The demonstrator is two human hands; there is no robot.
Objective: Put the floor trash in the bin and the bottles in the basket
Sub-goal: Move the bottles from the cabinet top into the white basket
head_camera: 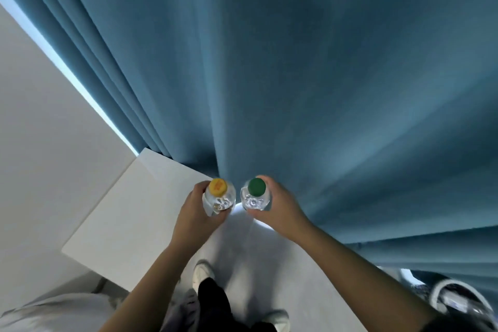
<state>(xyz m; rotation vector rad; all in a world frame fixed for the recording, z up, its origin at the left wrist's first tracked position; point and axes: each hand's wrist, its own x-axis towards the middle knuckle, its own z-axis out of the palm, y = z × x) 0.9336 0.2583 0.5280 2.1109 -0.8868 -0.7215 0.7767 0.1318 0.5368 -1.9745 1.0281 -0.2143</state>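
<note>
Now two bottles in hand, one each.
My left hand (195, 213) is wrapped round the yellow-capped bottle (218, 197) and my right hand (280, 207) round the green-capped bottle (254, 194). Both are upright, side by side but apart, held out over the floor (256, 259) close to the blue curtain (296, 62). To do this well, I judge I should hold them level, turn toward the basket, and lower each in rather than drop it. A blurred round rim (455, 302) sits near right; I cannot tell if it is the basket.
</note>
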